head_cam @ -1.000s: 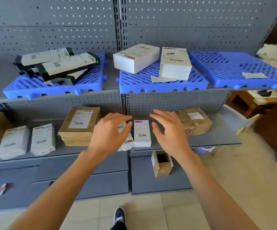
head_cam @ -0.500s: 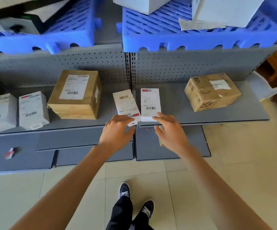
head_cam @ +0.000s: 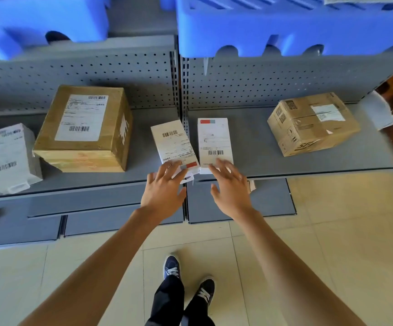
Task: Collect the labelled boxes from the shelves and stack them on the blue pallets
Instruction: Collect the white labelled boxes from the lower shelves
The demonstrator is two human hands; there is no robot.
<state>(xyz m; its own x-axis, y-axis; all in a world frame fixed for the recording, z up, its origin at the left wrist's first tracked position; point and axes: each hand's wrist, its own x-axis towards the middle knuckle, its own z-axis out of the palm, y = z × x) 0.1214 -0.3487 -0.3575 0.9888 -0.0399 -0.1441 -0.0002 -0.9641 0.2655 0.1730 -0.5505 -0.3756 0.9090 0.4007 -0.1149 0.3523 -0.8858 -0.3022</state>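
Head view: left hand (head_cam: 163, 192) fingers spread, tips on near end of tilted white box (head_cam: 173, 144); right hand (head_cam: 229, 187) fingers straight, tips on upright white box (head_cam: 214, 142) (boxes side by side, mid-shelf (head_cam: 249, 137)). Brown box (head_cam: 82, 128) at 10 o'clock; blue pallets (head_cam: 285, 27) at 12.
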